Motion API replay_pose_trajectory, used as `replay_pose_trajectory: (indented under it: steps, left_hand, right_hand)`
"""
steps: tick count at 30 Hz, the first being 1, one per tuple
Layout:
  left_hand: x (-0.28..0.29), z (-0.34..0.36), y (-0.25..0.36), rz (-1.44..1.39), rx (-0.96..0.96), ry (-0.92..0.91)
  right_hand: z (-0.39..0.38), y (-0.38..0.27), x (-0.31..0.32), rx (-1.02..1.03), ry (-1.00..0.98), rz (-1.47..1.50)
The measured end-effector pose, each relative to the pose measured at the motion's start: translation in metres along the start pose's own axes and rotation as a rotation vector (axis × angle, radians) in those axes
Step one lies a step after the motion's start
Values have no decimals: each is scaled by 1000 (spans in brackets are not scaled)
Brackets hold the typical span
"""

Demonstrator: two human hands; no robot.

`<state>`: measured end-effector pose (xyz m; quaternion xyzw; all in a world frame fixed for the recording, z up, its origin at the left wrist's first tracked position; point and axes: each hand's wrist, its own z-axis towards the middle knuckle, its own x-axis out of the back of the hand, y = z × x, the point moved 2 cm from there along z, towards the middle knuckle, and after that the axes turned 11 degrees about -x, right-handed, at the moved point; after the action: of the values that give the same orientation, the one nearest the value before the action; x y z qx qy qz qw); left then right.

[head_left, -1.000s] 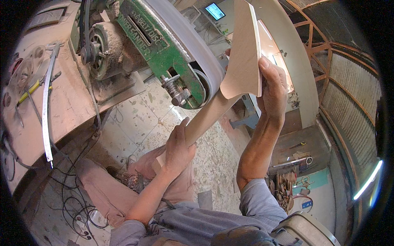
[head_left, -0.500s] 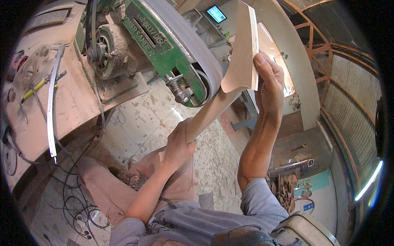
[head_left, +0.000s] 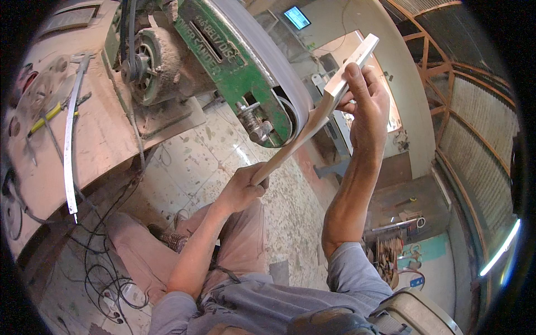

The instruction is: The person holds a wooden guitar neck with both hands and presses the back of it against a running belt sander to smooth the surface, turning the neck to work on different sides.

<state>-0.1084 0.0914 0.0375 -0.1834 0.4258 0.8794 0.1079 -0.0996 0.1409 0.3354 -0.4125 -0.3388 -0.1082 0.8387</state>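
Observation:
A long pale piece of shaped wood (head_left: 293,144) slants up to the right, with a narrow shaft and a thicker head that bends away from it. My left hand (head_left: 244,188) is wrapped round the lower end of the shaft. Up at the head, my right hand (head_left: 367,100) pinches the wood between thumb and fingers. The middle of the piece lies against the rounded end of the belt (head_left: 301,106) on a green belt sander (head_left: 223,61); whether they press together I cannot tell.
A dusty motor (head_left: 153,72) and the sander stand on a workbench (head_left: 106,151) at the left. A caliper (head_left: 81,70), a white strip (head_left: 68,162) and yellow-handled pliers (head_left: 44,120) lie there. Black cables (head_left: 106,285) loop over the floor. A lit screen (head_left: 296,18) is at the back.
The wood has rolled over, so its head now shows a narrow edge instead of the broad face. Its head is lower, and both hands have turned with it.

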Motion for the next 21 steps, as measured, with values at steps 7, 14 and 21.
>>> replay_pose_trajectory:
  steps: [7, 14, 21]
  left_hand:
    - [-8, 6, -2, -197, 79, -103]
    - [-6, 14, -3, -397, 232, -251]
    - [-81, 36, 14, 742, -126, 248]
  right_hand:
    - [-2, -4, 0, -15, 147, -127]
    - [-14, -8, 8, -127, 295, -425]
    - [-61, 132, 40, 122, 186, 464]
